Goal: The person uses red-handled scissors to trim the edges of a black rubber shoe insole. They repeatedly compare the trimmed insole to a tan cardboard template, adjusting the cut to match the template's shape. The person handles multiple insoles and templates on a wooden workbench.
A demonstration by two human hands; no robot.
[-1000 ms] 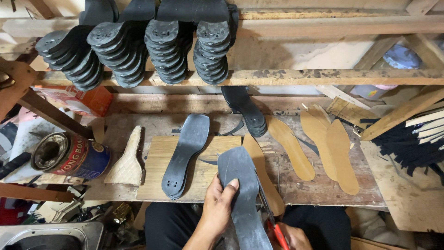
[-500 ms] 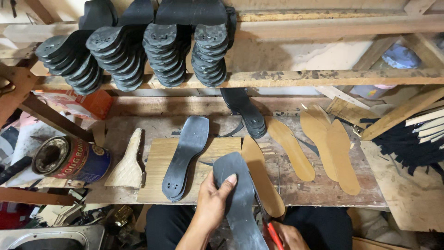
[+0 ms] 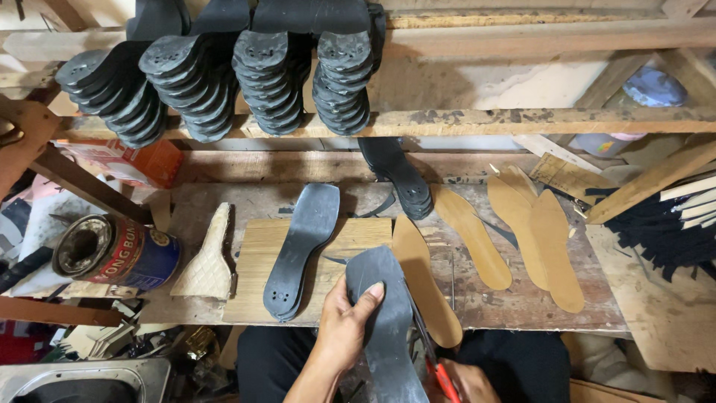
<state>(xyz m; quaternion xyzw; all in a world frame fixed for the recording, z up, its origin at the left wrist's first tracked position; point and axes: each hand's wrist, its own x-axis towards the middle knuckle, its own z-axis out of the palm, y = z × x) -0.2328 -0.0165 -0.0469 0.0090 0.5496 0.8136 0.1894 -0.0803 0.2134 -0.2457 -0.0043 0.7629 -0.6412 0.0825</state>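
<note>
Worn wooden workbench beneath rough plank shelf

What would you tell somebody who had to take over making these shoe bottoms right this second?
Left hand: grip on the dark sole piece, thumb on top, held over the bench's front edge.
Right hand: low, mostly hidden, on red-handled scissors; cannot tell if the grip is closed.
On the wooden board: one finished-looking black sole. Tan insoles lie to the right, a black sole stack behind.
Done: several pieces cut. Left: the held piece appears to be mid-trim.
</note>
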